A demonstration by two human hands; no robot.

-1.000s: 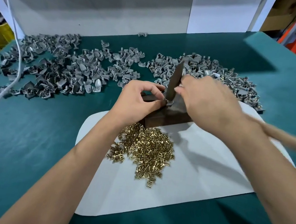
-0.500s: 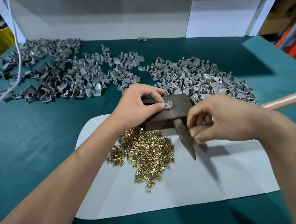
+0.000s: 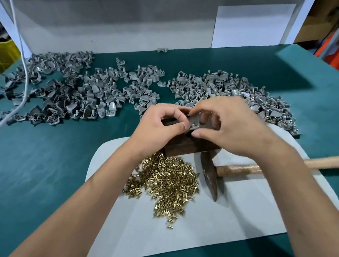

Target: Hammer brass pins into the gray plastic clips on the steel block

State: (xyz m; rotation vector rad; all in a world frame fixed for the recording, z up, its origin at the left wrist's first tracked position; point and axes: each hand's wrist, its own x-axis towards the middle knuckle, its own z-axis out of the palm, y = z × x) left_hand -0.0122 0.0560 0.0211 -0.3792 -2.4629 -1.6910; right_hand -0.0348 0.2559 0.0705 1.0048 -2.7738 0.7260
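Both hands at the steel block (image 3: 185, 147) on the tabletop (image 3: 25, 173): left hand (image 3: 160, 127) and right hand (image 3: 228, 124) pinch one gray clip (image 3: 194, 122). Hammer (image 3: 212, 176) lies idle beside the brass pins (image 3: 167, 183); clip piles (image 3: 76, 94) suggest much work remains.
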